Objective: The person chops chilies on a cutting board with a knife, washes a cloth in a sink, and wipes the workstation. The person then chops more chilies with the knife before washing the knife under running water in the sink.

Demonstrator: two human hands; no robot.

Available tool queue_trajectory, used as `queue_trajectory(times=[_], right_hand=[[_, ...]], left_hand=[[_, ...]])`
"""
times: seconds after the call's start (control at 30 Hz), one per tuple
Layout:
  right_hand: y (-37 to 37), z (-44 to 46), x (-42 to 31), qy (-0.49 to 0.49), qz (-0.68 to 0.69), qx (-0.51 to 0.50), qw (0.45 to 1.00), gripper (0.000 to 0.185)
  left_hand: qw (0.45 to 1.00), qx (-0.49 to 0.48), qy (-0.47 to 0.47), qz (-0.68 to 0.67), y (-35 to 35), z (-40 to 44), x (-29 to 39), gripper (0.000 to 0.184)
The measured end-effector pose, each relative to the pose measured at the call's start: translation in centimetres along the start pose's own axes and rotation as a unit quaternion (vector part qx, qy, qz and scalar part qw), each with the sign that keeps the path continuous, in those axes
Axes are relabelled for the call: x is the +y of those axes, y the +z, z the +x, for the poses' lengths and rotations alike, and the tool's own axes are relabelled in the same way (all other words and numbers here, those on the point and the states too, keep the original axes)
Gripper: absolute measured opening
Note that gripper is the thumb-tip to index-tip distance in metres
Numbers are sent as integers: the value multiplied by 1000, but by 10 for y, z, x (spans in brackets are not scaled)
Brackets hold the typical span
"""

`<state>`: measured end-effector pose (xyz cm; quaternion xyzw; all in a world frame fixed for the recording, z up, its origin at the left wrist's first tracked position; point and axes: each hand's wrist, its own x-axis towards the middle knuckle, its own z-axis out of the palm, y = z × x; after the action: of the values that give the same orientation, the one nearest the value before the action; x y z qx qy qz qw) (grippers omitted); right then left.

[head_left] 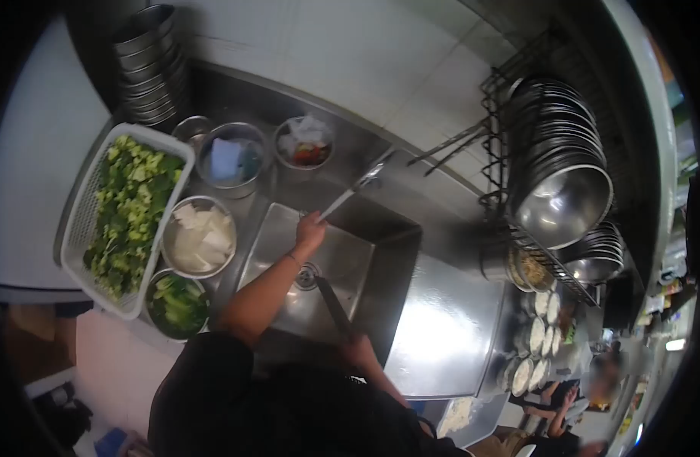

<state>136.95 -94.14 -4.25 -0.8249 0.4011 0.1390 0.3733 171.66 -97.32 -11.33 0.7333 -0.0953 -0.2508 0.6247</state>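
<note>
My left hand [310, 232] reaches over the sink [342, 263] and is closed around the end of the metal faucet spout [338, 204]. Nearer my body, my right hand [359, 352] grips a knife [333, 305], whose long dark blade points down toward the drain [307, 276]. The blade hangs over the sink basin. The fingers of my right hand are partly hidden by the angle.
Left of the sink stand a basket of chopped broccoli [129, 221], a bowl of white pieces [201, 236] and a bowl of leafy greens [178, 305]. Stacked metal bowls [563, 198] fill a wall rack at right. Co-workers' hands [567, 404] show at lower right.
</note>
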Motion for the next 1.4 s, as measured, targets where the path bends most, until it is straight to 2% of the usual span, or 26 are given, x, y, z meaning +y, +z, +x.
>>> queue_trajectory(times=[0.07,0.1,0.13,0.17,0.23,0.3,0.33,0.37,0.4,0.43,0.5,0.57,0.6,0.7,0.8,0.87,0.9,1.0,1.07,1.1,1.13,1.17,1.23,1.3,1.33,1.4], right_hand=[[20,50,13,-98,-31,-26,994,48],[8,58,-17,-65,15,-42,997,44],[-9,66,-54,-29,61,-57,996,40],[-13,87,-69,-55,34,-56,996,39],[-27,118,-106,-99,23,-45,994,38],[-45,125,-140,-118,45,-33,991,38],[-52,128,-152,-102,43,-15,994,40],[-59,129,-160,-87,40,3,995,44],[-64,125,-165,-86,43,8,995,44],[-68,120,-167,-87,48,15,995,44],[-66,120,-163,-80,54,19,995,45],[-61,134,-156,-182,17,46,982,40],[-63,136,-160,-181,16,46,982,40],[-68,127,-166,-161,26,51,985,39],[-70,111,-166,-155,55,61,985,39],[-73,97,-167,-67,62,-15,996,39],[-69,98,-162,-65,64,-15,996,39],[-59,102,-150,-70,113,-59,989,38],[-62,91,-152,1,314,-165,935,38],[-62,87,-145,11,316,-167,934,38],[-60,83,-134,62,491,-236,836,37],[-58,77,-124,105,646,-290,698,37],[-55,53,-118,100,646,-258,711,38],[-54,36,-114,60,602,-172,778,38],[-51,30,-111,61,603,-170,777,38],[-46,25,-107,5,467,-49,883,39]], left_hand=[[998,-35,29,47,-24,5,5,34],[998,-22,31,53,-34,3,32,34],[985,-24,64,159,-44,-10,81,32],[960,-30,92,263,-58,-19,120,30],[925,-35,83,368,-84,-8,163,45],[906,42,159,389,-131,10,189,44],[903,42,167,394,-165,37,189,33],[868,62,192,454,-199,52,195,20],[805,107,233,535,-234,60,191,24],[820,112,239,507,-260,71,191,30],[794,64,246,553,-275,79,171,34],[655,7,307,691,-274,67,153,51],[668,-67,244,700,-269,68,170,62],[705,-125,166,678,-263,98,164,57],[701,-107,155,688,-258,107,168,45],[705,-98,184,677,-256,126,158,39],[710,-89,209,666,-255,132,153,34],[698,-59,184,689,-238,86,223,32],[748,-17,150,646,-231,78,248,47],[779,31,185,599,-225,74,253,54],[804,77,218,547,-216,64,256,62],[805,66,216,549,-203,49,252,62],[892,70,262,361,-171,-2,245,62],[915,-25,230,330,-132,-56,192,59],[927,-20,236,290,-107,-83,150,57],[966,-56,181,174,-65,-114,54,56]])
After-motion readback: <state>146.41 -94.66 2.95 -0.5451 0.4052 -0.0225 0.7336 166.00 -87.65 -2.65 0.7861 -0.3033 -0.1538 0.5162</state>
